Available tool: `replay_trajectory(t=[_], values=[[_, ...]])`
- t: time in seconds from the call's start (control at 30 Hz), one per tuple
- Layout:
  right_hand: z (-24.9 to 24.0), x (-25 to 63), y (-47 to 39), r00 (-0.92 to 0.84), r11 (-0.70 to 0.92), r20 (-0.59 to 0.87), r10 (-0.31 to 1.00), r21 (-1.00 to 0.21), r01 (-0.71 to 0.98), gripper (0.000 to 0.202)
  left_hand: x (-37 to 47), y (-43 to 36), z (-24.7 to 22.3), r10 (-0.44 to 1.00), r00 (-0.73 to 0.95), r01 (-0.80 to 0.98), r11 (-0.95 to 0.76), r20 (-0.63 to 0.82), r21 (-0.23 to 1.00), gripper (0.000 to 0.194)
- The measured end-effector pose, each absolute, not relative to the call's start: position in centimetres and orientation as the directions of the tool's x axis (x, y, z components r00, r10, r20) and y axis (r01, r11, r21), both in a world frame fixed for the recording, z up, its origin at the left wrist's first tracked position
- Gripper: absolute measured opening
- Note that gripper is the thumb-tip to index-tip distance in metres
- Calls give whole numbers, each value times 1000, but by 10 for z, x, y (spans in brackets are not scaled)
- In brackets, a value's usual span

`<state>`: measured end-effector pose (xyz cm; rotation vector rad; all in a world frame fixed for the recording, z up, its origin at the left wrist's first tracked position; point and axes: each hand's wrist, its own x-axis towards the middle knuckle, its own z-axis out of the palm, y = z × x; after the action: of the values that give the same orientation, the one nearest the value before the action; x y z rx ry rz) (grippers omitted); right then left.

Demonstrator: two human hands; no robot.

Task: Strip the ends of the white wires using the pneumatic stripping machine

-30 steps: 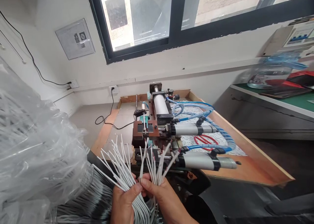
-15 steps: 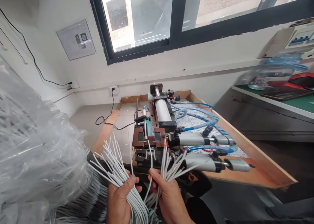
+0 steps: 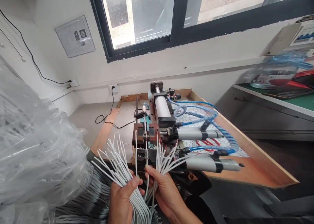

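Observation:
My left hand (image 3: pixel 125 197) is closed round a bundle of white cables (image 3: pixel 117 170), with one cable standing apart at its thumb. Beside it, my right hand (image 3: pixel 164 188) holds a second bundle (image 3: pixel 165 158), some of whose tips look reddish. Between its thumb and finger it pinches a single white cable (image 3: pixel 147 155), whose upper end reaches between the brown jaw blocks (image 3: pixel 144 132) of a pneumatic machine. Those blocks now sit close together around the cable. Below the hands the two bundles hang side by side.
Silver cylinders (image 3: pixel 193 133) and blue air hoses (image 3: pixel 208 119) fill the right of a wooden-edged tray (image 3: pixel 260 155). Plastic-wrapped cables (image 3: pixel 36 145) are piled at the left. A green-topped shelf (image 3: pixel 294 102) with a plastic jug stands at the right, a window behind.
The right brown jaw block has moved left toward the other, and its cylinder rod has shifted left too. My right hand has moved slightly left and up with the single cable.

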<state>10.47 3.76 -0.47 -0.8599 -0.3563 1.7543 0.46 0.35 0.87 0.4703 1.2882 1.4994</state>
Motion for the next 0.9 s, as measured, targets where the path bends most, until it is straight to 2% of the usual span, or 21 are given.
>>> replay_trajectory(t=[0.2,0.43,0.57,0.9], values=[[4,103,30,-326,-451,-312,892,-652,-610,28,14,1,9,892,-310,-439,173,-329,882,20],[-6,108,17,-86,-284,-288,954,-767,-576,25,13,-2,4,882,-289,-515,184,-371,838,17],[-6,113,14,8,-266,-321,947,-799,-539,25,9,-3,4,873,-300,-533,181,-385,827,17],[-6,114,25,-80,-319,-333,939,-765,-560,27,11,-3,7,875,-286,-546,186,-390,817,18]])
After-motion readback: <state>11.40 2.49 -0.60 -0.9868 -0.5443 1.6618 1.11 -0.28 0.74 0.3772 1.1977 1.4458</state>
